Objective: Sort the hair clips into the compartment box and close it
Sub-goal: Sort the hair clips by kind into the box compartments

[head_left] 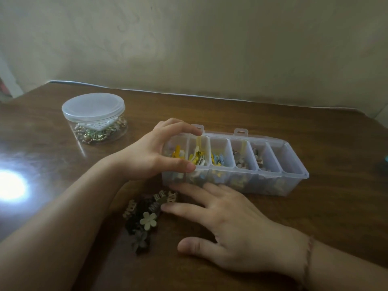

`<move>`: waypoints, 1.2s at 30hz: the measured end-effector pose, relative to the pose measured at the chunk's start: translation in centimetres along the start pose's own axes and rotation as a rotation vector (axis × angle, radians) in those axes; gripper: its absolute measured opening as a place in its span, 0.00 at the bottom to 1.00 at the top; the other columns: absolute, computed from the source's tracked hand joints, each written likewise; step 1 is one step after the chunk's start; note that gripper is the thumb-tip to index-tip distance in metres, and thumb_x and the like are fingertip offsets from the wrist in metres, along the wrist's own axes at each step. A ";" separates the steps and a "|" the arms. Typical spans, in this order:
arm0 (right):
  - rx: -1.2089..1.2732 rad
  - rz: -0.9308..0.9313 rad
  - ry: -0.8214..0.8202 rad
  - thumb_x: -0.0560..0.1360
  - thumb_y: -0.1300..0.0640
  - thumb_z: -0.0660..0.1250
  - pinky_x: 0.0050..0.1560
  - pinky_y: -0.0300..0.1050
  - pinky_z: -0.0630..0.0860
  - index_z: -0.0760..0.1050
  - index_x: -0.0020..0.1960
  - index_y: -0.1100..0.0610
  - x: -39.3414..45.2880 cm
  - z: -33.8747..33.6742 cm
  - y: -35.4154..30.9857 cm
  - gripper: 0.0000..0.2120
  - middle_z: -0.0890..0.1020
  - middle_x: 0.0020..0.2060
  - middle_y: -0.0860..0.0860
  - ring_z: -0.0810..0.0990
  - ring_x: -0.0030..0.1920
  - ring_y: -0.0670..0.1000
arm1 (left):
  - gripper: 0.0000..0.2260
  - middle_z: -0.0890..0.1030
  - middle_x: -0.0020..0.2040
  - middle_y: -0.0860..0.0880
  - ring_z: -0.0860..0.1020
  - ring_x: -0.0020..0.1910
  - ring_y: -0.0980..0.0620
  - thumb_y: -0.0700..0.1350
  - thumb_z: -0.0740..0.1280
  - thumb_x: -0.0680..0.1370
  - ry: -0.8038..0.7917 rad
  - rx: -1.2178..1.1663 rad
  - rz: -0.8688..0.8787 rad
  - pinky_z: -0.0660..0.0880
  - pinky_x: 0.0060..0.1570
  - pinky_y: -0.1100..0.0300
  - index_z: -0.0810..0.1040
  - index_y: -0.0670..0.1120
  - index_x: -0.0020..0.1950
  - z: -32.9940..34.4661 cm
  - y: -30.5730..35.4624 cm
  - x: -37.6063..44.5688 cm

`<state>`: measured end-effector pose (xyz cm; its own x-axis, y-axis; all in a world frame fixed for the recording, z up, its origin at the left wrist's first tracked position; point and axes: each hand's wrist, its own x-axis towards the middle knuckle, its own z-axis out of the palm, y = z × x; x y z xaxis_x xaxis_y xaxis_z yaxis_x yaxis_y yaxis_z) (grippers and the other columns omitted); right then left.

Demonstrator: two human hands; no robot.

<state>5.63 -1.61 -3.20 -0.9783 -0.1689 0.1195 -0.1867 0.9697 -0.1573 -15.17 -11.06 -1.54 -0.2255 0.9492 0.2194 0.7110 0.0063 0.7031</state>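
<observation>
Left hand [151, 154] curled round the left end of the clear plastic six-compartment box [294, 181] on the brown wooden table [336, 217]. Right hand [237, 223] flat, fingers [184, 211] spread, touching the pile of brown and beige hair clips [144, 219] just before the box.

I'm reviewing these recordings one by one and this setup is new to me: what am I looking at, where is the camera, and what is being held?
There is no machine here, only a person's two bare hands. The single picture comes from a camera worn on the head, looking forward and down. On the brown table lies a clear compartment box, already holding coloured clips in several sections; the rightmost looks empty. The left hand grips the box's left end, fingers over the far rim and thumb on the near wall. The right hand lies flat and open, fingertips touching a pile of loose hair clips. A lidded round jar of trinkets stands further back.
</observation>
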 end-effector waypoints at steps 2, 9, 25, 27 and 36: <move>-0.020 -0.023 0.024 0.78 0.34 0.54 0.68 0.49 0.66 0.58 0.74 0.38 -0.2 -0.2 0.1 0.26 0.61 0.75 0.43 0.65 0.70 0.49 | 0.29 0.73 0.65 0.61 0.67 0.71 0.58 0.65 0.72 0.64 0.000 -0.006 -0.001 0.65 0.71 0.55 0.74 0.65 0.65 0.0 0.0 0.0; 0.092 -0.057 0.427 0.77 0.52 0.69 0.47 0.44 0.77 0.78 0.60 0.55 -2.8 -2.5 2.0 0.14 0.81 0.49 0.48 0.79 0.48 0.46 | 0.33 0.76 0.67 0.60 0.73 0.68 0.59 0.62 0.76 0.63 -0.004 -0.047 -0.025 0.69 0.70 0.50 0.74 0.62 0.68 -0.7 -0.1 -0.3; 0.052 0.182 0.864 0.76 0.55 0.66 0.41 0.35 0.71 0.79 0.49 0.56 -4.4 -5.7 3.4 0.06 0.80 0.40 0.49 0.76 0.42 0.43 | 0.32 0.75 0.66 0.61 0.70 0.70 0.60 0.61 0.75 0.62 -0.013 -0.081 -0.037 0.66 0.71 0.53 0.76 0.64 0.66 -1.3 -0.6 -0.3; 0.139 0.047 0.640 0.76 0.53 0.67 0.53 0.37 0.74 0.78 0.57 0.56 -3.2 -3.9 1.3 0.12 0.80 0.51 0.48 0.77 0.53 0.43 | 0.32 0.75 0.65 0.60 0.70 0.70 0.59 0.61 0.75 0.62 -0.007 -0.074 -0.030 0.66 0.71 0.55 0.76 0.63 0.66 -1.2 -0.6 -0.3; 0.063 -0.029 0.007 0.80 0.40 0.56 0.71 0.45 0.62 0.50 0.77 0.39 0.3 -0.1 -0.4 0.29 0.50 0.77 0.37 0.57 0.71 0.43 | 0.30 0.74 0.66 0.59 0.69 0.71 0.57 0.60 0.74 0.63 -0.022 -0.053 -0.033 0.66 0.72 0.51 0.75 0.65 0.66 -1.3 -0.4 -0.4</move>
<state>5.47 -2.02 -3.06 -0.9717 -0.1958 0.1319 -0.2208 0.9513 -0.2151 -16.23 -11.85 -0.99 -0.2332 0.9555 0.1805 0.6670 0.0221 0.7447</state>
